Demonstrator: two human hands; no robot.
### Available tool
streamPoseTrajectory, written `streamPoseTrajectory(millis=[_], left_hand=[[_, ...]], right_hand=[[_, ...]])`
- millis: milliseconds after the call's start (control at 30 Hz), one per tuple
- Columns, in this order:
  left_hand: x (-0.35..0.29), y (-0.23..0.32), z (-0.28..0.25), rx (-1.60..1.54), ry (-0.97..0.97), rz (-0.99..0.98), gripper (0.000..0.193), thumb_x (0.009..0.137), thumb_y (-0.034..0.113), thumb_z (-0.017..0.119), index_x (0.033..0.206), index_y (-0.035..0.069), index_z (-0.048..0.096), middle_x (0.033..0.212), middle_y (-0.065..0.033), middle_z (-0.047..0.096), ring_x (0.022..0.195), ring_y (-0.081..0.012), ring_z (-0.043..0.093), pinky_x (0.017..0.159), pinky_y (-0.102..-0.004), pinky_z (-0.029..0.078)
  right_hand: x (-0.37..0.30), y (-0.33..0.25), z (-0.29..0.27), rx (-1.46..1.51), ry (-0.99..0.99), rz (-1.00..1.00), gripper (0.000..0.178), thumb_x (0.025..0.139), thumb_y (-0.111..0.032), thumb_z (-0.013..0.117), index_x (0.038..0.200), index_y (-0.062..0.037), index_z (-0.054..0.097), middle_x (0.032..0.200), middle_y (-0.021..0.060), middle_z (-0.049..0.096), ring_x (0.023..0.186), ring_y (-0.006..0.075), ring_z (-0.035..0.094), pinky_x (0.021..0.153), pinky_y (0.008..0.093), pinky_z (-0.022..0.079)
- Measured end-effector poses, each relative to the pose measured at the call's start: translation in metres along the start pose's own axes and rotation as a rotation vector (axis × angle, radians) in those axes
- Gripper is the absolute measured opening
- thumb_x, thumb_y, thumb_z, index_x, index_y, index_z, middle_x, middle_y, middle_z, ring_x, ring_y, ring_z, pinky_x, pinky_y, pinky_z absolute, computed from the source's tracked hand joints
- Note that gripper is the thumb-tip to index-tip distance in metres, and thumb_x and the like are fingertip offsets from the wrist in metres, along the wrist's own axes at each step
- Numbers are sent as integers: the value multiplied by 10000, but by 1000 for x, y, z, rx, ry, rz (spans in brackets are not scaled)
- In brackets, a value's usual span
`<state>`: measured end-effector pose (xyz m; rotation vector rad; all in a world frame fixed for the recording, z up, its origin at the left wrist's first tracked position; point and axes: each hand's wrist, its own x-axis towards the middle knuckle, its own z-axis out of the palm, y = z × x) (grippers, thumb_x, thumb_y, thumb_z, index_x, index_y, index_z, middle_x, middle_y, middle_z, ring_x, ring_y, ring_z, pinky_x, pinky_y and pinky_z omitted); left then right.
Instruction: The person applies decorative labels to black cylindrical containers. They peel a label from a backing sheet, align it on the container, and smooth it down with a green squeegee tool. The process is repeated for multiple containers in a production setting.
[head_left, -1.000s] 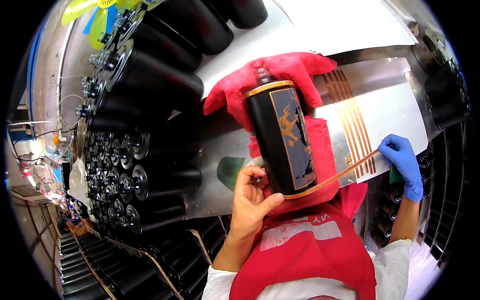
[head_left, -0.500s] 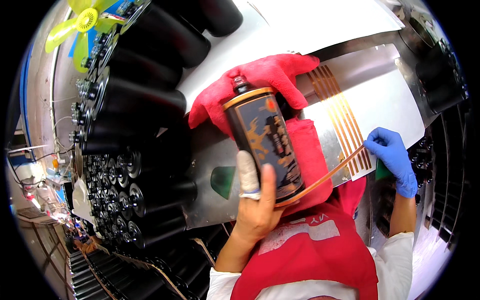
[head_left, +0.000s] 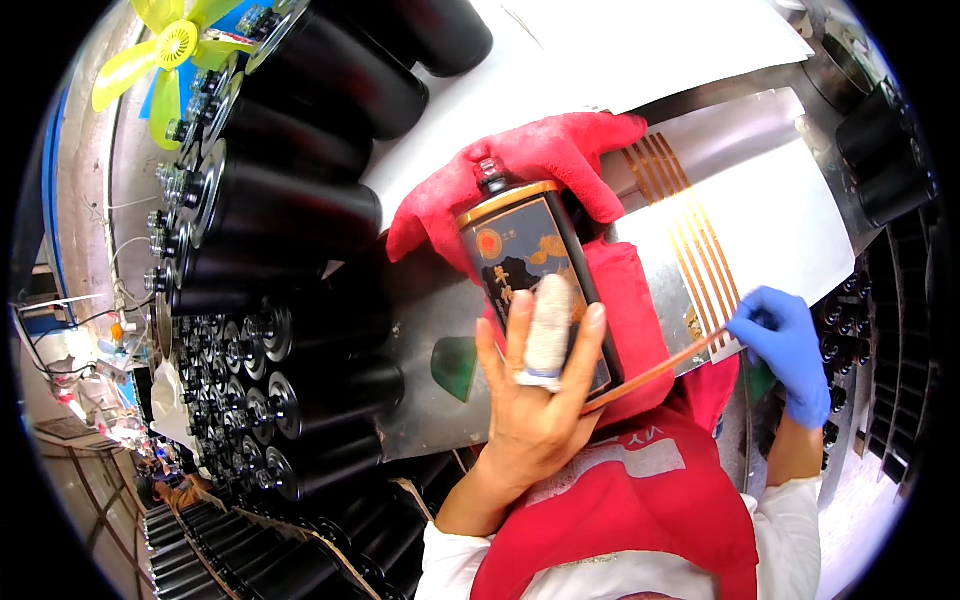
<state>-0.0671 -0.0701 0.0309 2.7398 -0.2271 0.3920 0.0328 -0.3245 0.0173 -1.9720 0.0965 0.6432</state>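
Note:
A black flat bottle [head_left: 535, 262] with a gold-edged label and a small cap lies on a red cloth [head_left: 540, 150]. My left hand [head_left: 535, 400], bare with a white bandage on the middle finger, lies over the bottle's lower half and holds it down. My right hand [head_left: 785, 345], in a blue glove, pinches the end of a thin gold strip [head_left: 650, 375]. That strip runs taut from the glove to the bottle's lower edge. Behind it lies a silver backing sheet [head_left: 790, 215] with several more gold strips stuck side by side.
Rows of black bottles [head_left: 290, 220] are stacked along the left and top, with more at the right rim [head_left: 890, 150]. A yellow-green fan [head_left: 175, 45] sits at the top left. A white sheet [head_left: 640, 50] covers the far table. My red apron [head_left: 630, 500] fills the lower middle.
My left hand has slid from the bottle's lower corner up onto its face. The bottle has turned slightly, and the gold strip is pulled across its base.

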Motion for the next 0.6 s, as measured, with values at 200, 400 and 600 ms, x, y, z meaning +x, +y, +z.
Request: streamPoseTrajectory(millis=[200, 400, 600], left_hand=[[-11, -28, 17, -546, 143, -65, 786, 618, 336, 834, 1280, 33, 538, 1465, -349, 154, 1382, -458, 161, 1109, -495, 104], [-26, -47, 16, -843, -17, -50, 806, 736, 297, 741, 1365, -60, 385, 1489, -290, 123, 1402, -373, 143, 1118, -401, 102], [-24, -46, 14, -867, -14, -37, 770, 756, 201, 691, 1379, -88, 342, 1482, -259, 216, 1400, -329, 185, 1119, -374, 110]], right_hand=[[-46, -1, -30, 214, 32, -328, 103, 518, 22, 636, 558, -17, 550, 533, 35, 526, 438, 87, 477, 421, 204, 331], [-40, -10, -30, 306, 21, -176, 83, 592, 21, 620, 590, -3, 541, 542, 55, 533, 391, 70, 451, 365, 193, 317], [-12, -3, -16, 139, 51, -6, 74, 739, -23, 656, 724, -12, 584, 560, 1, 540, 416, 37, 469, 390, 159, 328]])
